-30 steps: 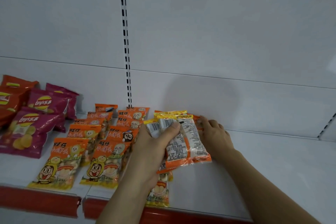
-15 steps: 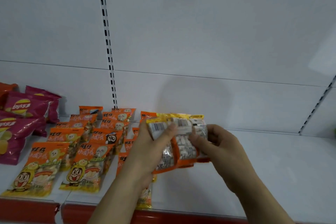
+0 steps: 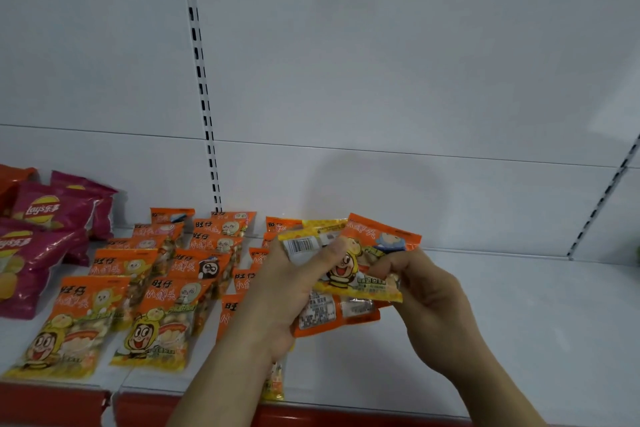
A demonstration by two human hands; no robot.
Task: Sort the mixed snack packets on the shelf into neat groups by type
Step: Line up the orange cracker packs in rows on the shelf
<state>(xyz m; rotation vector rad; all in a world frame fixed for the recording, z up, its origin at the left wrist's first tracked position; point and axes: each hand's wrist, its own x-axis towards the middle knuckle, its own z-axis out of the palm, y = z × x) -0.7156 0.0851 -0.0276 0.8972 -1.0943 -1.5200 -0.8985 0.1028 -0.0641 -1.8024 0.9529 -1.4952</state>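
Fingers: left hand (image 3: 287,291) has its thumb (image 3: 330,253) clamped over a small stack of orange snack packets (image 3: 332,315), barcode side up; right hand (image 3: 429,302) pinches the front-facing packet (image 3: 367,267) by its right edge, fingertips (image 3: 384,265) curled in.
Where it all is: held up over the white shelf (image 3: 519,322), just right of the orange packet rows (image 3: 156,288); purple Lay's bags (image 3: 45,218) sit far left.
Weight: looks super light (tiny puffy snacks inside, I'd guess).
Feel: soft crinkly film, probably slick, so the stack could fan out or slide.
Fragile?: contents likely crush if squeezed hard.
Best grip: I'd hold by the flat sealed edges, thumb on top, fingers under, not the puffy middle.
Next bit: the held stack looks mixed face-up and face-down, so flip them to match before laying down.
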